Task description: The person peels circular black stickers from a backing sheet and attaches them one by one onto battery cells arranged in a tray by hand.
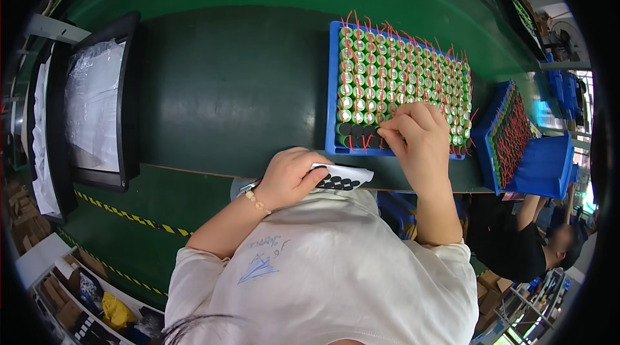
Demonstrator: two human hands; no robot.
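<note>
My left hand (294, 177) grips a white sheet of black round stickers (340, 182) by its left end, just off the table's near edge. Upright in a blue tray (333, 86) stand rows of green cylindrical battery cells (381, 73), with thin red wires rising between them. Black discs (356, 130) cover several cell tops at the left of the nearest row. My right hand (416, 128) reaches over that row, thumb and forefinger pinched right beside the last covered cell. Whatever lies between those fingertips is hidden.
To the right stands a second blue tray of wired cells (510, 132), with a blue bin (541, 161) against it. Black trays with clear plastic wrap (97, 93) sit at the left end of the dark green table (232, 86). Another person (516, 238) works at the lower right.
</note>
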